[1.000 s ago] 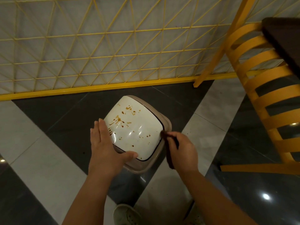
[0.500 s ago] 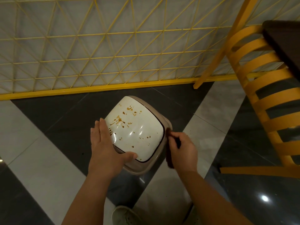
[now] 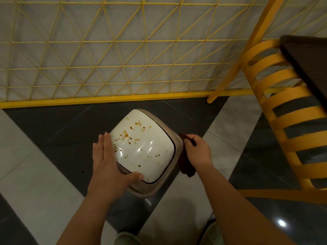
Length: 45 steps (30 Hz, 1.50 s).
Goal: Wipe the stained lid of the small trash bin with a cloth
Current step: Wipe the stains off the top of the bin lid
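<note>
The trash bin (image 3: 150, 188) stands on the floor (image 3: 53, 138); its lid (image 3: 143, 147) on top, lattice fence (image 3: 106, 59) behind it, chair (image 3: 283, 129) right of it, cloth (image 3: 185, 165) touching its right side.

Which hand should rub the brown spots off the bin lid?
The right hand. It already grips the dark cloth beside the lid, while the left hand lies flat against the bin's side, steadying it.

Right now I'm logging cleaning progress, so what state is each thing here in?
White glossy bin lid: closed, spotted with brown stains, unwiped.
Small beige trash bin: upright on the floor.
Dark brown cloth: bunched, hanging beside the bin, off the lid.
Left hand: flat, fingers straight, steadying the lid's edge.
Right hand: grip curled round the cloth.
Yellow slatted chair: standing, unoccupied.
</note>
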Available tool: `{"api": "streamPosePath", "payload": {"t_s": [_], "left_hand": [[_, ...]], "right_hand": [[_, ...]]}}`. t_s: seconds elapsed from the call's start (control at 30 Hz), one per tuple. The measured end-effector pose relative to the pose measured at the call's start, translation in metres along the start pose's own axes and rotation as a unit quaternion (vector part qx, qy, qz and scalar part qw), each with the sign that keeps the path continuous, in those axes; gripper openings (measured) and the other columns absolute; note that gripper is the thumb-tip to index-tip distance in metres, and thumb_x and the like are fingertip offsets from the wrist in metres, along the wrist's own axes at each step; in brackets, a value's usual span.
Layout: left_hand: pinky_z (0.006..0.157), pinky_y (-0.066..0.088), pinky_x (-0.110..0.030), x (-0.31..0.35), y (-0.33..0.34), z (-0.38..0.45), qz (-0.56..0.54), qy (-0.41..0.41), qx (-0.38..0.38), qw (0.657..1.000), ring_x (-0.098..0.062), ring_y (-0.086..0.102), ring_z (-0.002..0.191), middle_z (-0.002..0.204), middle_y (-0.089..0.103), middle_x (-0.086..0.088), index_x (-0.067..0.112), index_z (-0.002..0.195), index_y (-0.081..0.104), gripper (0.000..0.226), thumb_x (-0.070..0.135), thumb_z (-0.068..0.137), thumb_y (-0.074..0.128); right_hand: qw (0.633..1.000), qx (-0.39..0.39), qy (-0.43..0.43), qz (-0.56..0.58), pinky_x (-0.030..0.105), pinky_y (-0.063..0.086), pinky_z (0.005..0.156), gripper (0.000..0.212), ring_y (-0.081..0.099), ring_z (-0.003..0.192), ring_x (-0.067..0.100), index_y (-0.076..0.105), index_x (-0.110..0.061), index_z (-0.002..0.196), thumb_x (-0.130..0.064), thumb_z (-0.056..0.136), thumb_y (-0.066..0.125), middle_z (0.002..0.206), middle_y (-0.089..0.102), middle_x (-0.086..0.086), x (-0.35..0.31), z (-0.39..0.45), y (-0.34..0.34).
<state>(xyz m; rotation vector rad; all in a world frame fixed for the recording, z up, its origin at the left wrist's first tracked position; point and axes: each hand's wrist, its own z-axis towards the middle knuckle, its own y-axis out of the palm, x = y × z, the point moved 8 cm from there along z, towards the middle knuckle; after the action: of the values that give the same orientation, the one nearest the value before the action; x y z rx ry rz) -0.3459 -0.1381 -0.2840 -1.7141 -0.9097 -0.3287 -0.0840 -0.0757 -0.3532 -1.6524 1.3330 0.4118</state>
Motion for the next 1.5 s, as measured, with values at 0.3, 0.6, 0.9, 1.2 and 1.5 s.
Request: {"api": "streamPosePath", "payload": {"t_s": [0.3,0.6,0.9,1.2,1.5], "left_hand": [[0.115,-0.001,-0.043,0.010,0.005,-0.006,-0.008,0.047,-0.032,0.998,-0.005,-0.031,0.139,0.144,-0.044,0.023,0.042,0.140,-0.031,0.150,0.019,0.055,0.091],[0.116,-0.006,-0.046,0.015,0.003,-0.012,0.097,0.071,-0.051,0.991,-0.011,-0.024,0.143,0.154,-0.031,0.015,0.033,0.146,-0.024,0.146,0.039,0.054,0.089],[0.119,0.006,-0.048,0.009,-0.001,-0.009,0.080,0.056,-0.039,0.994,-0.010,-0.018,0.144,0.157,-0.018,0.017,0.034,0.150,-0.011,0.135,0.022,0.060,0.088],[0.118,0.008,-0.045,0.019,0.005,-0.008,0.115,0.065,-0.068,0.989,-0.009,-0.019,0.144,0.155,-0.022,0.021,0.036,0.148,-0.015,0.132,0.015,0.064,0.084],[0.119,0.010,-0.052,0.019,0.001,-0.009,0.062,0.060,-0.071,0.994,-0.008,-0.015,0.145,0.157,-0.015,0.020,0.036,0.150,-0.008,0.126,0.033,0.065,0.085]], "right_hand": [[0.986,-0.047,0.057,0.149,0.040,0.056,0.077,0.008,0.066,0.088,0.023,0.061,-0.029,0.098,-0.031,0.090,0.059,0.097,0.066,0.004,0.039,-0.034,-0.010],[0.998,0.040,-0.029,0.036,0.044,0.058,0.073,0.010,0.067,0.077,0.022,0.058,-0.042,0.099,-0.042,0.089,0.056,0.083,0.068,-0.001,0.052,-0.068,-0.022],[0.961,0.080,-0.195,-0.177,0.017,0.040,0.079,0.028,0.053,0.093,0.004,0.060,-0.033,0.119,-0.031,0.098,0.042,0.109,0.059,-0.009,-0.012,-0.056,-0.009],[0.971,0.070,-0.196,-0.120,0.012,0.048,0.064,0.022,0.057,0.070,0.001,0.060,-0.042,0.111,-0.031,0.095,0.051,0.086,0.056,-0.015,0.034,-0.084,-0.021],[0.965,0.129,-0.211,-0.090,0.005,0.036,0.074,0.027,0.049,0.085,-0.008,0.064,-0.028,0.116,-0.024,0.090,0.060,0.097,0.055,-0.017,0.003,-0.098,-0.024]]}}
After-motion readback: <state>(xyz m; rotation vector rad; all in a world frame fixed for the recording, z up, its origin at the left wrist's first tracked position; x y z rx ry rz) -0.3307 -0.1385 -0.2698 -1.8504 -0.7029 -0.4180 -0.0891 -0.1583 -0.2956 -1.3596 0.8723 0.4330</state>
